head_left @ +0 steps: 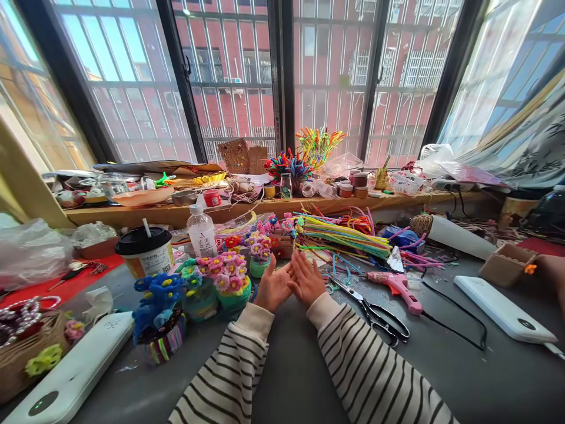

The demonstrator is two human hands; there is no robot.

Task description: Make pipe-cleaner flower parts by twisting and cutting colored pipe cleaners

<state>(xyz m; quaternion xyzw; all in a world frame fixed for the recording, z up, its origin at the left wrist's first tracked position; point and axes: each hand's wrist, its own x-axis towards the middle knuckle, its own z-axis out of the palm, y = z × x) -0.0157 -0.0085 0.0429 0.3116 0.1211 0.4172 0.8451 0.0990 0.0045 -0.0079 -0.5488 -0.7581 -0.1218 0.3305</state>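
Note:
My left hand [274, 285] is in the middle over the grey table [289, 377], palm turned up and inward, fingers stretched out. Against its fingers lies my right hand [308, 280], palm down, its fingers also extended; nothing shows between the two. Just left of my left hand are small pots of pink fuzzy flowers [229, 272] and one of blue flowers [159, 294]. Black-handled scissors [375, 312] lie open to the right of my right hand, with a pink glue gun [397, 285] beyond them. A bundle of yellow and green pipe cleaners [344, 232] lies behind my hands.
A lidded cup [146, 250] and a clear bottle [201, 232] stand at the left. White power banks [501, 306] lie on both sides. Another person's hand [549, 271] is at the right edge beside a cardboard box [507, 265]. Jars and craft supplies crowd the wooden sill [247, 207].

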